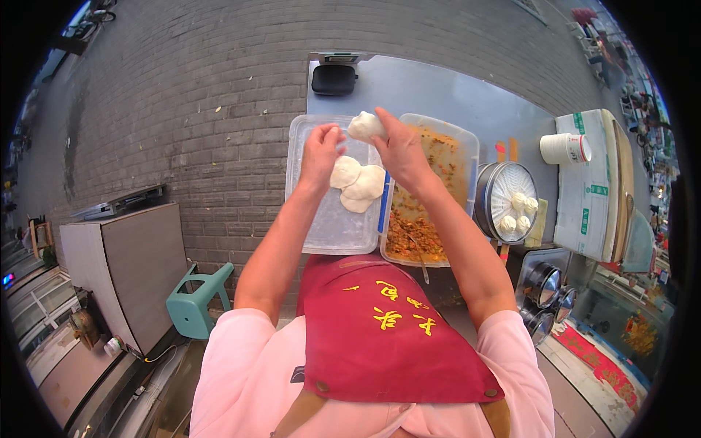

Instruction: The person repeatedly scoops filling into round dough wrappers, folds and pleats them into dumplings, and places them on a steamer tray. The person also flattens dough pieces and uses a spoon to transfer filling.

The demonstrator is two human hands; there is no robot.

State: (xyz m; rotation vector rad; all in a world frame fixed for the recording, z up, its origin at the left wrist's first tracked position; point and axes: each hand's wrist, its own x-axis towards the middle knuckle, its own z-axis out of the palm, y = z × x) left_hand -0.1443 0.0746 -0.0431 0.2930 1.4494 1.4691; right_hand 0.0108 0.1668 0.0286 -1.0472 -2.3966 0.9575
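My right hand (pixel 404 152) grips a white stuffed dough bun (pixel 365 126) between thumb and fingers, above the containers. Just left of it, my left hand (pixel 320 157) has its fingers bunched together, with nothing visible in them. Below the hands, several flat round dough wrappers (pixel 363 183) overlap in a translucent plastic tray (pixel 309 232). Beside that stands a clear plastic box (pixel 470 145) of chopped orange-brown filling (pixel 408 235), partly hidden by my right forearm. A metal spoon (pixel 424 268) leans out of its near edge.
A round steamer (pixel 506 172) with several pleated buns (pixel 519 203) stands to the right. Beyond it are stacked paper cups (pixel 564 149) and a white foam box (pixel 580 202). A black case (pixel 333 80) lies on the metal tabletop (pixel 416 82). A green plastic stool (pixel 191 309) stands at left.
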